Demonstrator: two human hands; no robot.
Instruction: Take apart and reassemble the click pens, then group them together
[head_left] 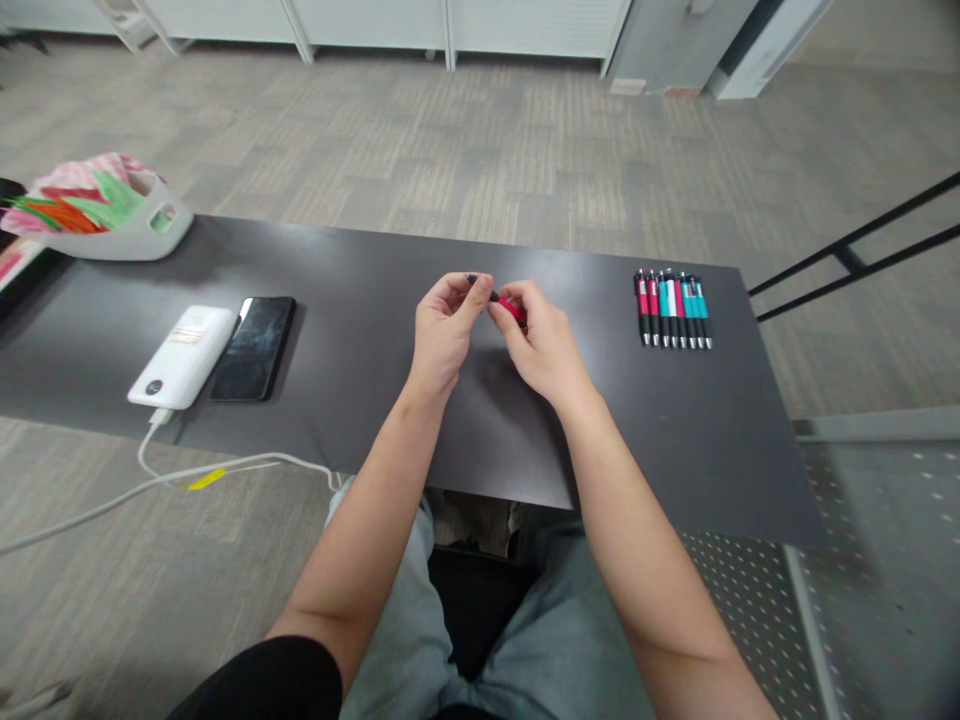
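Above the middle of the dark table, both hands hold a red and black pen (511, 308). My left hand (448, 325) pinches its black end between thumb and fingers. Around the red part, the fingers of my right hand (541, 338) are closed. The fingers partly cover the pen, so I cannot tell whether it is in one piece. To the right, several pens (673, 310) with red, teal and white barrels and black grips lie side by side in a row, silver tips toward me.
On the left of the dark table (360, 330) lie a white power bank (184, 355) with a white cable (247, 462) and a black phone (255, 348). A white basket (161, 235) with colourful contents stands at the far left. Black metal bars (855, 262) are beyond the right edge.
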